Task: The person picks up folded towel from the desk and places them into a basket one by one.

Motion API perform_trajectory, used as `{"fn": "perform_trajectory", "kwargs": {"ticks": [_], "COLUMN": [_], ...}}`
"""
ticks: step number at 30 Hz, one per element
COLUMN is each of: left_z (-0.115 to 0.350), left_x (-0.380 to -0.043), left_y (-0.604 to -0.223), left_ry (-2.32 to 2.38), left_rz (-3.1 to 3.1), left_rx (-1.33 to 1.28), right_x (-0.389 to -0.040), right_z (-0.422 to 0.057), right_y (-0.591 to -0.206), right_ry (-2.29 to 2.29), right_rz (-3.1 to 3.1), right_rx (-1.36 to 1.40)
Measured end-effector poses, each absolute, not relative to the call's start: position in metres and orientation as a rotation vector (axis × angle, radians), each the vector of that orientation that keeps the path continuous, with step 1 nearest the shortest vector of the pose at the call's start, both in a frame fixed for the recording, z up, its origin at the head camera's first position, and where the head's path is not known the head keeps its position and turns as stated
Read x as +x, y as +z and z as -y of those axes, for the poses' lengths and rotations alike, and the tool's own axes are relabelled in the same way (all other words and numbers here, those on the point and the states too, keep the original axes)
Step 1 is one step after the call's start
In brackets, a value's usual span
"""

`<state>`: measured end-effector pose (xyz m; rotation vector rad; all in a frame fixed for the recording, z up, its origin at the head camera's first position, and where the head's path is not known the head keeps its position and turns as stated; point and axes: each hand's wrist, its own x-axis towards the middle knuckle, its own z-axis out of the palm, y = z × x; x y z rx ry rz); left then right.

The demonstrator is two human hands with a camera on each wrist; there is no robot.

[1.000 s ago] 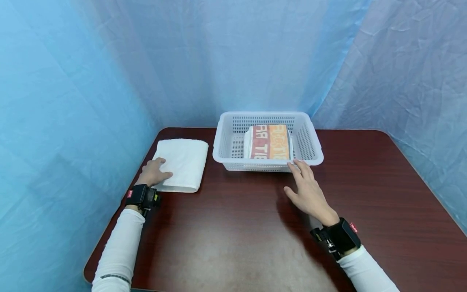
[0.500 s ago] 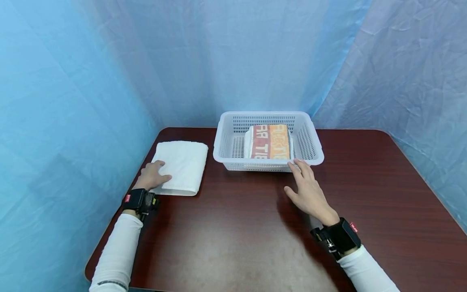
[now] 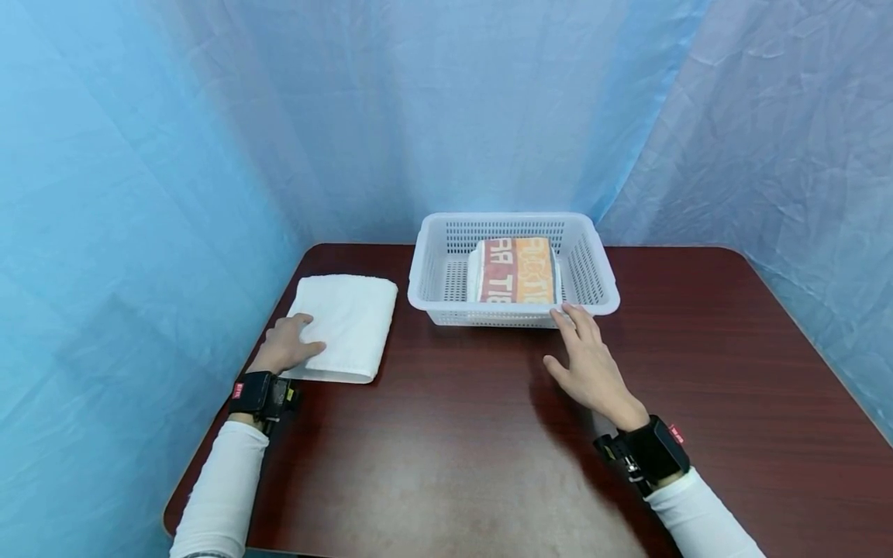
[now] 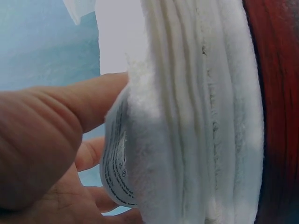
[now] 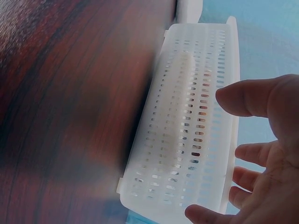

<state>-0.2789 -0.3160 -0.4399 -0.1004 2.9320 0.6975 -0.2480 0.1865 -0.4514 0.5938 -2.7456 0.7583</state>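
Note:
A thick white towel [image 3: 349, 322], folded in several layers, lies at the left of the table. My left hand [image 3: 284, 345] rests on its left part, thumb and fingers spread over the top. In the left wrist view a printed tag [image 4: 117, 163] sticks out from the towel [image 4: 154, 140] beside the thumb. My right hand [image 3: 596, 376] reaches to the front rim of a white plastic basket [image 3: 446, 314], fingers extended with the tips right at the rim. Inside the basket sits a folded cloth [image 3: 516, 271] with a red and orange lettered face.
The dark red-brown table [image 3: 432, 465] has rounded corners. Light blue curtains [image 3: 418, 116] hang behind it and along both sides. The basket stands near the far edge, just right of the towel.
The white towel has slid a little toward me under my left hand, which has drawn back with it. My right hand and the basket have stayed in place.

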Motion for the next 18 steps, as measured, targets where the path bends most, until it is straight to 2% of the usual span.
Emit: {"fn": "perform_trajectory", "kwargs": {"ticks": [18], "left_z": [0.311], "left_x": [-0.258], "left_y": [-0.438], "left_ry": [0.678], "left_rz": [-2.956], "left_rx": [-0.081], "right_x": [-0.249], "right_z": [-0.186], "right_y": [-0.451], "right_ry": [0.748], "right_rz": [2.763], "right_rx": [0.588]}}
